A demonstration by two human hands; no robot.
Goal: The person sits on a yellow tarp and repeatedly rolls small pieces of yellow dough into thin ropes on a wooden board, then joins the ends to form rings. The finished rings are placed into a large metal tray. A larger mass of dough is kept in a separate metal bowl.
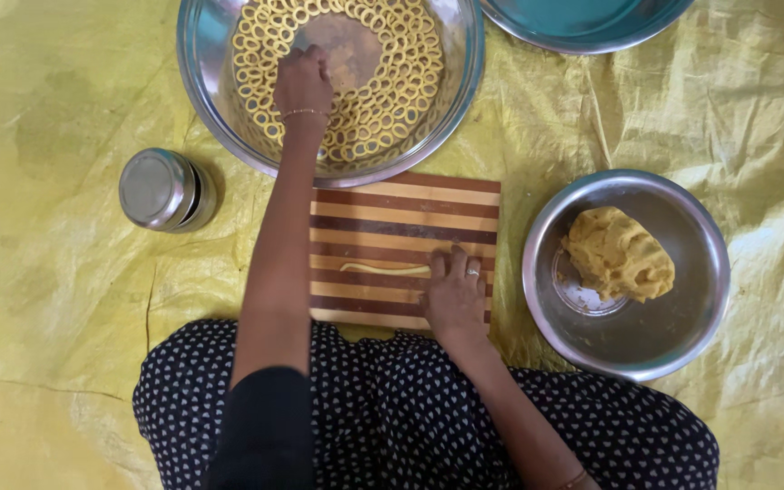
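Observation:
My left hand reaches into a large steel plate filled with several small dough rings; its fingers are closed, and whether a ring is in them is hidden. My right hand rests flat on a striped wooden cutting board, fingertips touching the right end of a thin rolled dough strip. A lump of yellow dough sits in a steel bowl to the right of the board.
A small lidded steel container stands left of the board. Another steel plate shows at the top edge. Everything lies on a yellow plastic sheet. My lap in dotted dark cloth fills the bottom.

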